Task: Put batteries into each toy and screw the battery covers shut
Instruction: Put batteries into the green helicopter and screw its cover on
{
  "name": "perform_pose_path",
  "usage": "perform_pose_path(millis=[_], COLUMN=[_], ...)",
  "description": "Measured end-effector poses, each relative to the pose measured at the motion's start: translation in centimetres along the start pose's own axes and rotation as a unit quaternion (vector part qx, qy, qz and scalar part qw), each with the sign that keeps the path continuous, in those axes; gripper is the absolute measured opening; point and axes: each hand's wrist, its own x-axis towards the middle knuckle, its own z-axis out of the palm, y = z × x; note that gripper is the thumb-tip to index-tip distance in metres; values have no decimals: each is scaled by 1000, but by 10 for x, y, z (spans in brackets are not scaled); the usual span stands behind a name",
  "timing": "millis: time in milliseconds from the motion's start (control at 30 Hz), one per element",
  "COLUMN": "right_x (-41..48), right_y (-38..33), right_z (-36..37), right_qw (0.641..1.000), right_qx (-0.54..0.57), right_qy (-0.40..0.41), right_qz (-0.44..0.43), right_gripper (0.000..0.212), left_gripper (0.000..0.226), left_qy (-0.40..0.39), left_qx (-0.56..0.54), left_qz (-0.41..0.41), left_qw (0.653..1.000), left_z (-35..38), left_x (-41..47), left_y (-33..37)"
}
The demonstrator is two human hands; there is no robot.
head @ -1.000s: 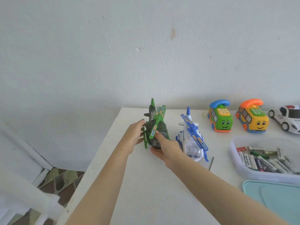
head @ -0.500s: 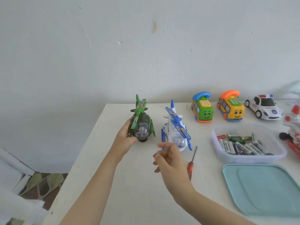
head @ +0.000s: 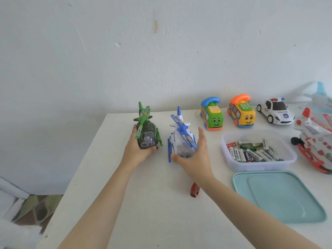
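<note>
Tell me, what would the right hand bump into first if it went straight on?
The white and blue helicopter: the right hand, open, points toward the wall with that toy's nose between thumb and fingers. Whether they touch is unclear.

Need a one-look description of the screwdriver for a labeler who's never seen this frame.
On the white table, find the gap between the white-and-blue helicopter and the teal lid. The screwdriver lies there, mostly hidden under the forearm behind the right hand, only its red-and-black handle showing. It is the only tool; its neighbours are a toy and a lid.
</note>
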Motion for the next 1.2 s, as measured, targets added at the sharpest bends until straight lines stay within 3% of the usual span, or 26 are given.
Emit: perform_pose_path(millis=[133,167,267,467,767,900,1000,1133,1200], right_x=[1,-2,-15,-37,-43,-44,-44,-44,-44], right_y=[-6,-8,-11,-14,-20,-22,-23,-22,-19], right_z=[-7,-9,-16,-23,-26,-25,-25,-26,-24], right_qw=[1000,1000,1000,1000,999,999,999,999,999], right_qx=[-14,-10,-6,12,27,28,33,38,40], right_qy=[-11,-6,1,-6,-21,-25,-23,-15,-13], right_qz=[-7,-4,5,9,17,12,9,10,11], right_gripper=[73,69,79,63,64,66,68,69,70], left_gripper=[81,83,81,72,99,82,60,83,75], left_qy=[21,24,15,-13,-149,-135,-62,-46,-60], left_qx=[22,24,33,19,29,11,-40,-37,-32], left_qz=[-1,3,2,4,-21,-18,-47,-19,-9], left_qw=[1000,999,999,1000,988,991,996,998,998], left_z=[4,4,7,21,43,52,63,71,72], left_x=[4,4,8,27,88,102,103,109,110], left_y=[-3,-2,2,13,27,19,17,12,13])
